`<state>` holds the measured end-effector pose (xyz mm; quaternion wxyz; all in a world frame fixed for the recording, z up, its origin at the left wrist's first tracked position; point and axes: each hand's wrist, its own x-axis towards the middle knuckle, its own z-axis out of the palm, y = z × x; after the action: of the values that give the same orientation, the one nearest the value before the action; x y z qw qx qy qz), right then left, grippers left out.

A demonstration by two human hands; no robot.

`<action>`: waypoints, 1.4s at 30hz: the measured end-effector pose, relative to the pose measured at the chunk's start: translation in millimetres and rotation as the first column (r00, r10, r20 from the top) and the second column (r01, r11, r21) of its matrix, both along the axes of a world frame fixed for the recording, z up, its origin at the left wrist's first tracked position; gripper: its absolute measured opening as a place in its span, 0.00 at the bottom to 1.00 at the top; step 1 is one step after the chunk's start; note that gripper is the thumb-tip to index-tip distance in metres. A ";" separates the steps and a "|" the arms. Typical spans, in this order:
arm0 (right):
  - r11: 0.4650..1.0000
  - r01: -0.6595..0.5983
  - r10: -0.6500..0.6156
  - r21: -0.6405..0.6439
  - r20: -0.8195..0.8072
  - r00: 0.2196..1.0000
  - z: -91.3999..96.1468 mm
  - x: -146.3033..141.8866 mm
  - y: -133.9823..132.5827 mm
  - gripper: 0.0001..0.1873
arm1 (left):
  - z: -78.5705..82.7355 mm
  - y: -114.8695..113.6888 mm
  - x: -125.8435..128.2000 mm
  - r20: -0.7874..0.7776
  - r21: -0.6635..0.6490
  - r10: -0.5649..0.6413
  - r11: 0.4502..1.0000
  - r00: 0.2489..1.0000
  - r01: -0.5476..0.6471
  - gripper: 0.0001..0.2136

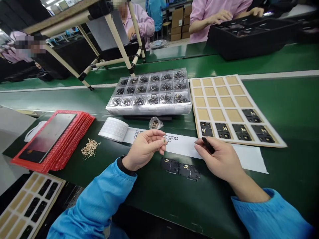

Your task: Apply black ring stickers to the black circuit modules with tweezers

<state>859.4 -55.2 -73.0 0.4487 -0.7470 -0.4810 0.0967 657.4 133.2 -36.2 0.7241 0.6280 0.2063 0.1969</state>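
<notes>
My left hand is closed in a pinch over the white strip, its fingertips on a tiny piece too small to name. In my right hand is a slim black tweezers-like tool, gripped between thumb and fingers. The white label strip, printed with small black squares, runs under both hands from a roll on the left. Two black phone-part modules lie end to end on the green bench in front of the strip. Behind it sits a small clear bag of tiny parts.
A clear compartment box of small black parts stands behind. The white-framed tray at right holds several black modules. Red-wrapped flat panels and a pile of beige bits lie left. Across the bench, people work near a black bin.
</notes>
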 end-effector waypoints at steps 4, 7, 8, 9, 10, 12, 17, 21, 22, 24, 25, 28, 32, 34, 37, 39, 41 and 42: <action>1.000 -0.015 0.015 0.002 -0.214 0.977 9.5 -9.2 2.6 0.08 | -6.0 -9.1 -2.7 0.040 0.200 0.008 0.980 0.999 -0.016 0.13; 0.992 -0.123 0.109 0.009 -0.537 0.836 21.5 -24.9 6.5 0.10 | -8.5 -18.1 -7.1 0.101 0.413 0.001 0.910 0.995 -0.043 0.11; 0.985 -0.172 0.137 0.013 -0.663 0.735 25.0 -31.2 7.6 0.11 | -9.0 -20.5 -8.5 0.130 0.486 -0.020 0.873 0.991 -0.047 0.11; 0.976 -0.217 0.154 0.024 -0.781 0.606 27.6 -37.4 8.5 0.13 | -9.3 -22.1 -9.8 0.162 0.557 -0.056 0.830 0.985 -0.044 0.13; 0.968 -0.249 0.155 0.042 -0.878 0.453 29.1 -43.1 9.0 0.14 | -9.6 -23.1 -10.7 0.191 0.622 -0.108 0.782 0.976 -0.035 0.16; 0.956 -0.280 0.140 0.089 -0.976 0.167 28.7 -51.6 8.9 0.16 | -9.7 -23.3 -11.4 0.239 0.730 -0.230 0.683 0.943 -0.019 0.22; 0.950 -0.292 0.111 0.112 -0.994 -0.020 19.5 -56.7 5.0 0.17 | -4.7 -21.1 -8.9 0.241 0.880 -0.408 0.474 0.881 -0.020 0.33; 0.946 -0.306 0.115 0.108 -0.993 0.005 17.8 -57.3 3.5 0.17 | -0.5 -20.7 -8.6 0.197 0.944 -0.469 0.327 0.861 -0.037 0.33; 0.945 -0.310 0.118 0.106 -0.993 0.022 18.0 -57.9 3.3 0.17 | -1.2 -20.9 -9.2 0.189 0.949 -0.475 0.312 0.859 -0.037 0.33; 0.945 -0.311 0.126 0.098 -0.989 0.073 18.1 -58.8 2.8 0.16 | -4.8 -21.8 -11.1 0.187 0.937 -0.458 0.348 0.869 -0.018 0.34; 0.947 -0.308 0.130 0.092 -0.986 0.107 17.9 -59.1 2.4 0.15 | -7.1 -22.7 -12.1 0.188 0.916 -0.430 0.401 0.883 0.001 0.33; 0.954 -0.292 0.135 0.063 -0.963 0.233 17.6 -58.7 0.9 0.12 | -12.5 -27.3 -13.4 0.167 0.817 -0.277 0.576 0.946 0.025 0.29; 0.969 -0.249 0.139 0.013 -0.856 0.499 20.2 -57.8 -0.1 0.06 | -12.3 -34.1 -10.2 0.075 0.658 -0.184 0.748 0.980 0.091 0.15; 0.972 -0.233 0.146 -0.003 -0.772 0.619 22.1 -57.8 0.0 0.06 | -11.5 -36.3 -7.9 0.027 0.574 -0.196 0.806 0.980 0.145 0.08; 0.969 -0.244 0.147 -0.027 -0.735 0.662 23.4 -57.4 0.4 0.07 | -11.5 -38.0 -5.7 -0.035 0.451 -0.196 0.872 0.980 0.191 0.04; 0.963 -0.265 0.145 -0.047 -0.739 0.658 23.1 -56.3 0.6 0.07 | -11.6 -38.3 -5.3 -0.058 0.372 -0.213 0.902 0.975 0.219 0.04; 0.955 -0.289 0.149 -0.060 -0.749 0.646 22.7 -55.0 0.3 0.07 | -11.3 -38.2 -5.2 -0.064 0.309 -0.243 0.918 0.968 0.250 0.06; 0.951 -0.304 0.153 -0.063 -0.758 0.634 22.6 -54.3 0.1 0.07 | -11.1 -38.0 -5.2 -0.063 0.286 -0.259 0.921 0.964 0.266 0.07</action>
<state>805.0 -55.1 -50.4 0.5185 -0.6126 -0.3352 0.4935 652.2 95.2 -47.2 0.6407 0.7522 0.0975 0.1189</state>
